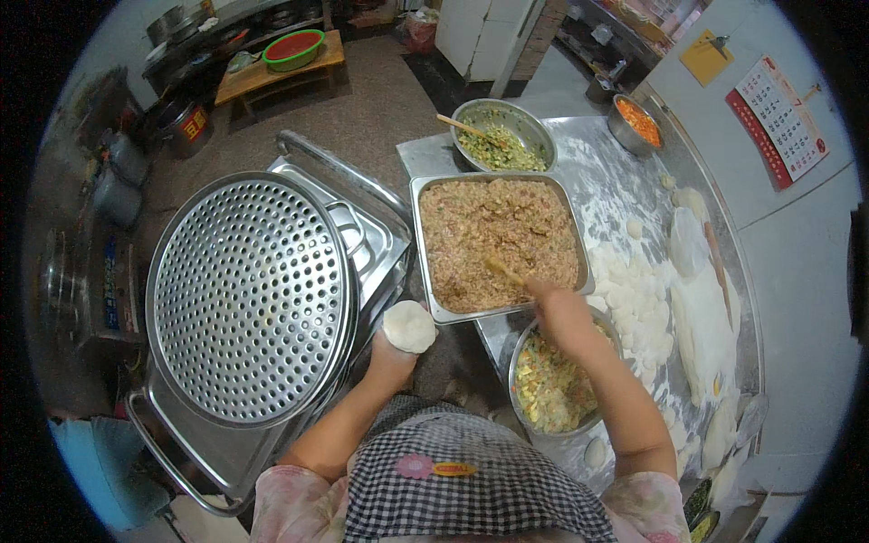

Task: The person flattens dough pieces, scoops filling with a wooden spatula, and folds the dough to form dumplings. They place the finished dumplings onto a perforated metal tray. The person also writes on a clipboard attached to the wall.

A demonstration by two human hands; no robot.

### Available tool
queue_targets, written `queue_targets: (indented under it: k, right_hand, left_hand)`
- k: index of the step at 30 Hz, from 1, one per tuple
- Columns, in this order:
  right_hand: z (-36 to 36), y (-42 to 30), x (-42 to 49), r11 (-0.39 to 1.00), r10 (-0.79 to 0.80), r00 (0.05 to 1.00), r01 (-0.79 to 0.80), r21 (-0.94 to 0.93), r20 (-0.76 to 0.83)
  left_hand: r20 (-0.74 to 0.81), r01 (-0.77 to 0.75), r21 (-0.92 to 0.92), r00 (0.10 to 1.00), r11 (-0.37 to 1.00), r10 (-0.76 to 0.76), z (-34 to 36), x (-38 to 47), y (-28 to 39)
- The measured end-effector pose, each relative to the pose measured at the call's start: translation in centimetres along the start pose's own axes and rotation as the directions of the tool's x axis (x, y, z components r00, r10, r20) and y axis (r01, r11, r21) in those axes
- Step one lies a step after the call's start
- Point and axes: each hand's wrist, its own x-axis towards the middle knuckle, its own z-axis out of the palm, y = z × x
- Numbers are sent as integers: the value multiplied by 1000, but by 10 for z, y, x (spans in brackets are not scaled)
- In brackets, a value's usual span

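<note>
A round flat dough wrapper [409, 327] rests on my left hand [394, 356], between the steamer and the meat tray. My right hand [560, 315] grips a small wooden stick or spatula [506, 271], whose tip touches the minced filling [499, 231] in a square metal tray [418, 258]. Below my right forearm is a metal bowl [514, 400] of mixed vegetable filling. Many small dough pieces [631, 292] lie on the floured metal table [577, 149], to the right of the tray.
A round perforated steamer tray [248, 298] sits on a metal cart at left. Beyond the meat tray are a bowl of green filling [502, 139] and a bowl of orange shreds [637, 124]. A rolling pin [718, 265] lies by a large dough mass [699, 332] near the wall.
</note>
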Motion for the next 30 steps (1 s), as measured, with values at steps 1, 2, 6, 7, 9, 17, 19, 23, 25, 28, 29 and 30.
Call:
queue_targets:
  k: [1,2,6,7,9,17,19,23,25,28,29,30]
  right_hand:
    - [4,-3,0,1000,-19,1000,19,-8,24]
    - [8,-6,3,996,-57,994,62,-56,91]
    - [22,-11,8,998,-62,995,64,-27,75]
    - [23,-11,9,998,-58,995,59,-17,78]
    - [24,-10,11,998,-64,994,61,34,90]
    - [38,-5,24,957,-175,984,161,240,38]
    - [44,0,29,936,-148,984,108,335,96]
    - [52,10,35,787,-147,961,-29,617,233]
    - [52,10,34,679,-72,925,-229,698,373]
    - [46,2,29,398,-18,895,-402,825,445]
    - [43,-2,26,266,-5,887,-443,856,461]
    - [38,-6,24,280,7,916,-388,878,402]
  left_hand:
    - [-36,28,-62,999,998,-30,2,1,0]
    - [-43,13,-50,999,999,-15,4,1,-1]
    - [-53,4,-79,999,997,-8,6,2,1]
    - [-51,19,-103,998,995,-24,6,2,2]
    - [-31,61,-110,997,992,-65,6,2,4]
    - [-24,93,-50,995,994,-95,4,2,10]
    - [-11,132,-135,991,982,-135,2,5,8]
    - [-151,62,10,987,998,-59,2,14,-1]
    - [-204,17,71,979,997,-3,2,22,-5]
    - [-197,-3,106,980,994,24,5,41,-5]
    - [-161,4,110,987,994,14,7,48,-3]
    - [-130,21,96,992,995,-8,10,56,2]
